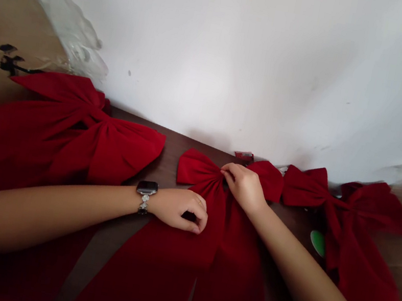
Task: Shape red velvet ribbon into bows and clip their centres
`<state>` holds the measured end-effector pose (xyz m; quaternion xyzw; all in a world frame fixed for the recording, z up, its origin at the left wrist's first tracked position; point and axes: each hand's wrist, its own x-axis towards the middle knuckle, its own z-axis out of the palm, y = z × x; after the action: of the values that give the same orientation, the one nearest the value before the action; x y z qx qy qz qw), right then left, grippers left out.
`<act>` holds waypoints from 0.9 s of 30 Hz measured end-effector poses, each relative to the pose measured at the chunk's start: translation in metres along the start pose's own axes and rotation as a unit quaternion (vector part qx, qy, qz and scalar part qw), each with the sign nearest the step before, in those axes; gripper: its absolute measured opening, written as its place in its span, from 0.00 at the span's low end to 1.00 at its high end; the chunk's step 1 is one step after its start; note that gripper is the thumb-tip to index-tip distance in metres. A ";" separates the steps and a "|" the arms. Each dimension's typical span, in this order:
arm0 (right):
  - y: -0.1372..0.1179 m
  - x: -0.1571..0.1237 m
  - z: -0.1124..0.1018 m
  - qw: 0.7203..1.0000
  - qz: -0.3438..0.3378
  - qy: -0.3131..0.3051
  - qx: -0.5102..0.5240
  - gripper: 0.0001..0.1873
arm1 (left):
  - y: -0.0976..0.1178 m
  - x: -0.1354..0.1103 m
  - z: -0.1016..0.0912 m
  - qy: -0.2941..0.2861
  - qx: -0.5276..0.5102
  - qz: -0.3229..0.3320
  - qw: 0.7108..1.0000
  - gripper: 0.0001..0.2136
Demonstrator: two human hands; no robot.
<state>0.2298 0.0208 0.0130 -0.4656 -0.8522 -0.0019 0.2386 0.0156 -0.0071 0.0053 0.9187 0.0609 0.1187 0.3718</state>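
Observation:
A red fabric bow (pixel 198 168) with long wide tails lies in front of me on the dark table. At its gathered centre, my right hand (pixel 245 184) is closed in a pinch on the knot, hiding part of the right loop. My left hand (pixel 183 209), with a watch (pixel 147 188) and a bracelet on the wrist, rests lower on the bow's left tail. Its thumb and fingers are curled together; whatever lies between the tips is too small or hidden to make out.
Several red bows (pixel 72 128) are piled at the left, and another red bow (pixel 354 208) lies at the right beside a green round object (pixel 318 243). A white wall (pixel 239 64) rises behind the dark table (pixel 173 151). Cardboard (pixel 17 19) with clear plastic (pixel 66 7) stands at the left.

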 end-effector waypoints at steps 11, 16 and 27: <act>-0.003 0.006 -0.007 0.988 -0.025 -0.006 -0.155 0.08 | -0.002 0.000 0.000 -0.004 -0.002 0.007 1.000 0.05; -0.005 0.004 -0.009 0.981 -0.035 0.098 -0.161 0.11 | -0.003 0.000 0.001 -0.002 -0.001 0.014 1.000 0.05; -0.001 0.002 0.004 0.991 -0.029 0.006 -0.130 0.11 | 0.001 -0.004 0.004 0.141 0.199 -0.013 0.970 0.07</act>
<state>0.2261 0.0227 0.0103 -0.4680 -0.8563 -0.1221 0.1812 0.0127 -0.0114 0.0032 0.9475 0.1469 0.2274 0.1703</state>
